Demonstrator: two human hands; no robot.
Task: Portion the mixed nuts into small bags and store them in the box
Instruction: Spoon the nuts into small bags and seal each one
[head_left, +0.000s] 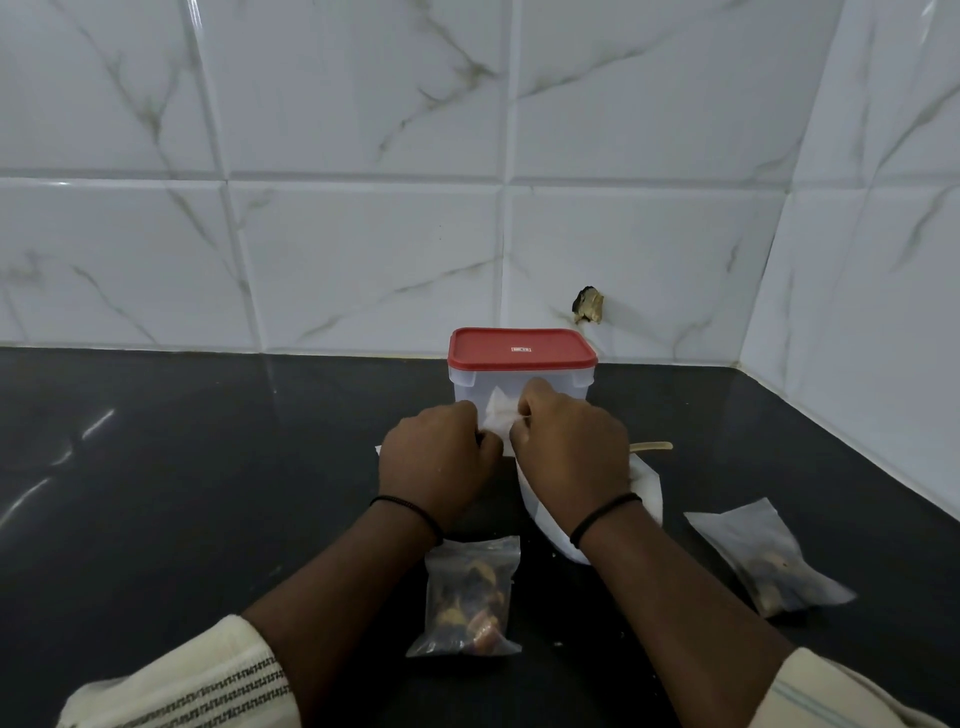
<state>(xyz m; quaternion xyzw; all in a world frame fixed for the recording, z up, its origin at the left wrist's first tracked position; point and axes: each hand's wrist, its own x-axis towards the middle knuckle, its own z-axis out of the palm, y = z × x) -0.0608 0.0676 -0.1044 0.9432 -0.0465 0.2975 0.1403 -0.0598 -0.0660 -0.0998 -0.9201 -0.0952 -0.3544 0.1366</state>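
Both hands are closed in a pinch on the top edge of a small bag (497, 419): the left hand (435, 457) holds one side of the mouth and the right hand (571, 451) the other, knuckles nearly touching, just in front of the box (521, 378). It looks like the seal is being pressed or pulled along (which of the two I cannot tell), and what the bag holds is hidden behind the hands.

If the seal is left part open, nuts could spill onto the black counter (156, 493) when the bag is lifted. A tug too hard could tear the thin plastic. The hands also work right above a white tub (550, 525), so a slip could knock it.

The box has clear walls and a red lid (522, 350), shut; nothing can be made out inside. One filled bag (467, 597) lies near the left forearm with mixed nuts showing through, another (769, 561) lies well off to the right. Behind the right hand a wooden handle (652, 446) pokes out.
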